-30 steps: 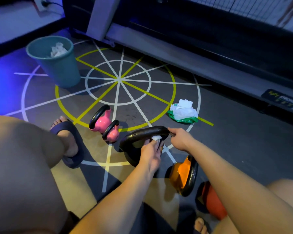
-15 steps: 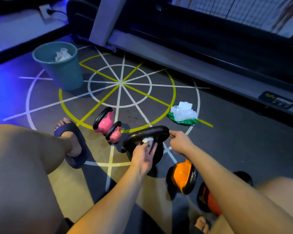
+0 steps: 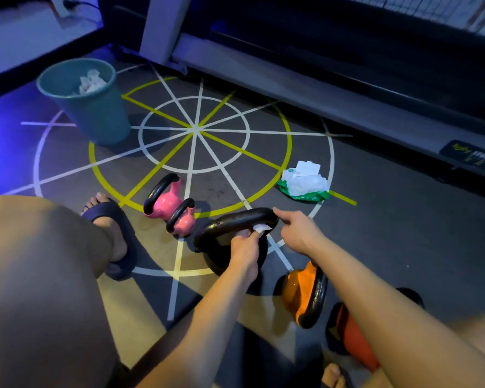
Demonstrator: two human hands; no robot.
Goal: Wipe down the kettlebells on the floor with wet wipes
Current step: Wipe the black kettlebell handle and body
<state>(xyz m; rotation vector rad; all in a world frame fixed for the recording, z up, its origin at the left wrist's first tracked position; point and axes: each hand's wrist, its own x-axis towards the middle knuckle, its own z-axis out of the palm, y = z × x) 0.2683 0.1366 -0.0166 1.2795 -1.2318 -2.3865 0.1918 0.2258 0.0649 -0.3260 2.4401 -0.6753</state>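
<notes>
Head view: left hand (image 3: pixel 245 246) pinches wet wipe (image 3: pixel 261 228) against black kettlebell (image 3: pixel 230 239) handle for scrubbing; right hand (image 3: pixel 298 231), fingers curled, grips handle end, steadying it.

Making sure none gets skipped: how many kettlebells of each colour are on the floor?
Pink kettlebells: 2
Black kettlebell: 1
Orange kettlebell: 1
Red kettlebell, partly hidden by an arm: 1
Total: 5

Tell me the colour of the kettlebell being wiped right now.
Black: the kettlebell under the wipe, handle and body alike, in the head view.
</notes>
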